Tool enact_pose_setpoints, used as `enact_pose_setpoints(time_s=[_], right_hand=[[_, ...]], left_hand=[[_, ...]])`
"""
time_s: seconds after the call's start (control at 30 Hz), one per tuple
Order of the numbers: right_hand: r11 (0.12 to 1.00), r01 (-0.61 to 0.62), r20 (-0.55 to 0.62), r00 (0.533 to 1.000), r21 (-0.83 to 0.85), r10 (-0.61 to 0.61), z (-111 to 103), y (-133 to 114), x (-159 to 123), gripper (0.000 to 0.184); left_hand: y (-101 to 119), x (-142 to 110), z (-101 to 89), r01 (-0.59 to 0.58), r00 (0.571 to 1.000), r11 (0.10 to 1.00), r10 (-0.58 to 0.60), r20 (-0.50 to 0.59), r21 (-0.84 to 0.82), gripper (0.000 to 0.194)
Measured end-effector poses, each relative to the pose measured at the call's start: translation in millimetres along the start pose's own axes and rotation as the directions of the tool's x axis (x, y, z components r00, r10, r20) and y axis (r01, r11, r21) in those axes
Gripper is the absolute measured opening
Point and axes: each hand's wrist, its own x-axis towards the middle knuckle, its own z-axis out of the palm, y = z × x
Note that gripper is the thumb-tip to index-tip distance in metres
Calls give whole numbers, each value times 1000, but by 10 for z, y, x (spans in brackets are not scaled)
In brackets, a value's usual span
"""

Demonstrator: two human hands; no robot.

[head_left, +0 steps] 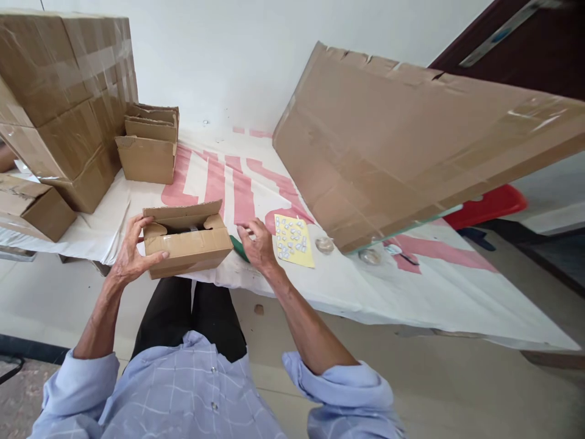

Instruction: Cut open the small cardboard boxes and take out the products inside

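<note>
A small open cardboard box (pixel 189 244) sits at the near edge of the table, its flaps up and something dark inside. My left hand (pixel 132 250) grips its left end, thumb on the front face and fingers round the side flap. My right hand (pixel 258 244) rests on the table just right of the box, fingers curled on a green object (pixel 238 247) that is mostly hidden under it. A yellow sheet (pixel 294 239) with several small pale pieces on it lies right of that hand.
A white and pink cloth (pixel 411 286) covers the table. Large taped cartons (pixel 64 91) stack at the left, small open boxes (pixel 148 149) behind. A big cardboard sheet (pixel 411 140) leans at the right. Two clear round objects (pixel 324 245) lie beside the yellow sheet.
</note>
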Motion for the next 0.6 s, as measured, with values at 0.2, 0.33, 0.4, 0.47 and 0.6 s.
enact_pose_setpoints(time_s=[0.2,0.33,0.4,0.47,0.6], right_hand=[[937,345,392,871,-59,-296,37,-899,334,35],[924,312,568,811,-220,-138,136,-1127,403,41],[952,256,570,813,-165,-120,170,-1123,427,38],[988,154,541,833,-28,-115,193,-1079,439,30],[968,3,445,887,253,-120,226,-986,404,16]], left_hand=[[-62,26,-4,-6,1000,1000,6,10,19,102],[-69,22,-7,-8,1000,1000,7,17,26,102],[-75,20,0,-13,1000,1000,13,19,22,102],[-82,19,8,-22,1000,1000,21,16,22,102],[-78,8,4,-35,999,998,34,32,53,111]])
